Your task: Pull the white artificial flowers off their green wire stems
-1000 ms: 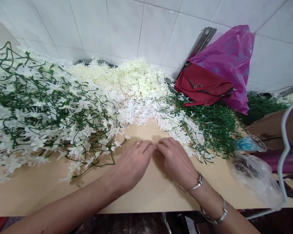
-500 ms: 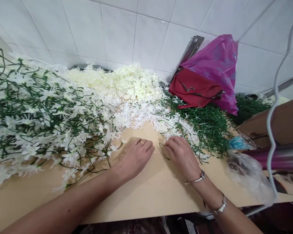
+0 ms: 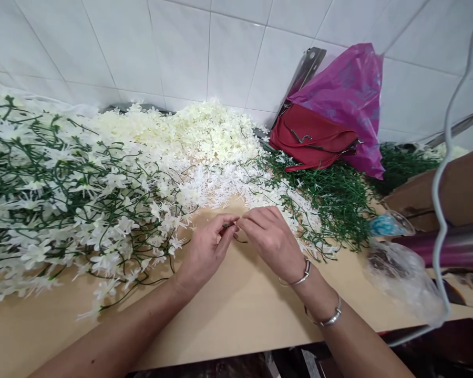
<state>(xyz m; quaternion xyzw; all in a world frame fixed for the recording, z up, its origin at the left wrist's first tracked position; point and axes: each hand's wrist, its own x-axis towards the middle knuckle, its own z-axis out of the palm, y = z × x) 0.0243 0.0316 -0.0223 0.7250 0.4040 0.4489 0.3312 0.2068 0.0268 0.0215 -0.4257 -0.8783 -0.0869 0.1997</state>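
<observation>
My left hand and my right hand meet over the tan table, fingertips pinched together on a thin green stem. Just behind them lies a heap of loose white plastic flowers. A big tangle of green stems with white flowers spreads to the left of my left hand. A pile of bare green sprigs lies to the right of my right hand. Two silver bangles ring my right wrist.
Cream flower heads are piled against the tiled wall. A red handbag under a purple plastic bag sits at the back right. A clear plastic bag, a brown box and a white wire hanger stand at the right.
My hands have come together and lifted slightly off the table; both now pinch the green stem that my right hand drew from the pile.
</observation>
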